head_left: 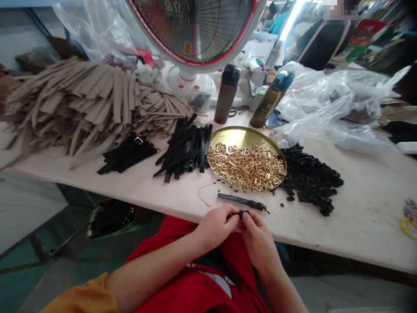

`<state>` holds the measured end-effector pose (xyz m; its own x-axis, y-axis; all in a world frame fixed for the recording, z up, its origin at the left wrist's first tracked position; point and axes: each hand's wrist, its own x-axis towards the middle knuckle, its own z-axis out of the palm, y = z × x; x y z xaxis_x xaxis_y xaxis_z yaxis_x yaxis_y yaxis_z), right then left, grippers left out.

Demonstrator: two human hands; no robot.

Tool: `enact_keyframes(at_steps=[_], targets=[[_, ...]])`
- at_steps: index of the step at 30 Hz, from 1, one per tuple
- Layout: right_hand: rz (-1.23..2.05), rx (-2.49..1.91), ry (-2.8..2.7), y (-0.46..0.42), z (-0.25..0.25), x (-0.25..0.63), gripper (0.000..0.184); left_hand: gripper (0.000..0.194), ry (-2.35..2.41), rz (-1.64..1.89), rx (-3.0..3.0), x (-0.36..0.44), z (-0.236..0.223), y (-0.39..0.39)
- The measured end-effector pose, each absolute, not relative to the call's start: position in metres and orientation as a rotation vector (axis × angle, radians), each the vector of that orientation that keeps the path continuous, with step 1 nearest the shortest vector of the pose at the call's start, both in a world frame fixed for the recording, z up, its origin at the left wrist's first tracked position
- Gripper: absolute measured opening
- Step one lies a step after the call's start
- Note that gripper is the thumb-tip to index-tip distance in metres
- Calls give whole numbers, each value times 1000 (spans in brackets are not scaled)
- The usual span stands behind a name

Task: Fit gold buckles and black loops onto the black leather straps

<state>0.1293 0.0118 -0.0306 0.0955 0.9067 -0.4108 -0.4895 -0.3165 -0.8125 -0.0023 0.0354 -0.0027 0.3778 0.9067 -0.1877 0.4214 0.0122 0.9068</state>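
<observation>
Close to the table's front edge, my left hand (215, 227) and my right hand (259, 240) pinch a small black strap piece (241, 214) between them. Fingers cover much of it, so its full shape is hidden. Just beyond my fingertips lies a black strap with a gold buckle (243, 200). Behind that stands a round gold tray (239, 134) heaped with gold buckles (247, 167). A pile of small black loops (309, 176) spreads to the tray's right. Left of it lie loose black straps (185, 150) and a bundle of buckled straps (127, 152).
A large heap of beige strips (81, 95) covers the table's back left. A fan (195, 34) stands behind, beside a dark bottle (226, 93) and a spray can (272, 100). Plastic bags (335, 95) lie back right; yellow-handled scissors (407, 226) sit far right.
</observation>
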Motion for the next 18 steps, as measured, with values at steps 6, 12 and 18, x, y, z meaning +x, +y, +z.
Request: enact_keyframes(at_steps=[6, 12, 18], targets=[[1659, -1142, -422, 7, -26, 124, 14, 27, 1076, 566, 1464, -9, -1, 33], [1608, -1118, -580, -5, -26, 128, 31, 24, 1082, 541, 1378, -15, 1, 29], [1794, -1061, -587, -16, -18, 130, 16, 20, 1089, 498, 1442, -20, 11, 16]])
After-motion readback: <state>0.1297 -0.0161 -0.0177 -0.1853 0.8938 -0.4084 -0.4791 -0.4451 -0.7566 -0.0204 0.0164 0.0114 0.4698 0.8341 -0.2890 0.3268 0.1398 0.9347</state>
